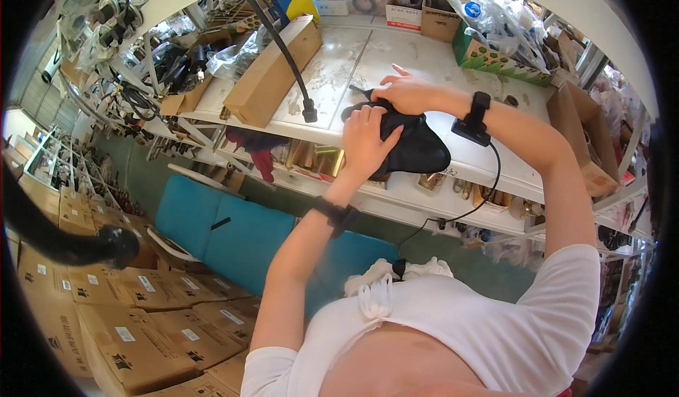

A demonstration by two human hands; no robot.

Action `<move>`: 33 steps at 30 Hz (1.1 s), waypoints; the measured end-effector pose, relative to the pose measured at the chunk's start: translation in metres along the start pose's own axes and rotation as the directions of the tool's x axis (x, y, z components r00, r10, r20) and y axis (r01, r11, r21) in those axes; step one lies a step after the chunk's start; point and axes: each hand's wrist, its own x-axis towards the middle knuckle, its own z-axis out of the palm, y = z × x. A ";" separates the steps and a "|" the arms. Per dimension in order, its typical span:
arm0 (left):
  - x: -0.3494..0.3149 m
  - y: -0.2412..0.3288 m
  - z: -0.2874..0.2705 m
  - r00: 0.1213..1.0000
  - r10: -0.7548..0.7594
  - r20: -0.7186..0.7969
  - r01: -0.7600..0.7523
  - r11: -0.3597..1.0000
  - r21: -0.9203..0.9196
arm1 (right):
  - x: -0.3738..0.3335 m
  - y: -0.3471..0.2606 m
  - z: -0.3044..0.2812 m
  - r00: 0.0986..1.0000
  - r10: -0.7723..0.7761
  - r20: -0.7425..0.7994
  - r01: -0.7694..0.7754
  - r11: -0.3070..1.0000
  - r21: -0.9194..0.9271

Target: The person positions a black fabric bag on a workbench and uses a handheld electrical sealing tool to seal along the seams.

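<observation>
A soft black pouch-like item (419,148) lies at the front edge of the white shelf, its rounded end hanging over toward me. Its exact kind does not show. My left hand (369,141) presses on its left side, fingers curled over the top and thumb across the fabric. At its far end my right hand (409,93) grips the fabric with bent fingers, one finger sticking out. A small dark tip of the item (361,91) pokes out beyond the right hand. Whatever is inside or under the item is hidden.
A long cardboard box (272,72) stands left on the white shelf (417,50). A green carton (495,61) of bagged parts is at the back right, an open brown box (583,139) at the right. A black cable (283,47) hangs down. A teal recliner (226,220) and stacked cartons (141,326) are lower left.
</observation>
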 end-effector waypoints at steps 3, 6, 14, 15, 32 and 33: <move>0.003 -0.002 0.002 1.000 0.022 -0.020 -0.022 1.000 0.006 | 0.015 0.006 -0.005 1.000 0.015 -0.019 -0.017 0.991 -0.135; 0.004 -0.003 0.004 1.000 -0.007 0.008 0.006 0.997 0.072 | 0.029 0.009 -0.014 0.994 0.106 0.026 -0.102 0.987 -0.121; 0.017 -0.011 0.013 0.994 -0.079 0.074 0.071 0.992 0.105 | 0.070 0.031 -0.021 0.966 0.253 -0.060 -0.257 0.962 -0.087; 0.018 -0.012 0.013 0.993 -0.094 0.066 0.086 0.990 0.114 | 0.069 0.030 -0.023 0.966 0.250 -0.062 -0.255 0.963 -0.089; 0.001 0.000 -0.003 0.992 0.101 0.070 -0.103 0.994 0.031 | 0.016 -0.007 -0.010 0.995 0.083 0.052 -0.080 0.995 -0.062; 0.004 -0.002 0.001 0.992 0.103 0.070 -0.105 0.994 0.032 | 0.021 -0.007 -0.014 0.991 0.114 0.076 -0.107 0.991 -0.081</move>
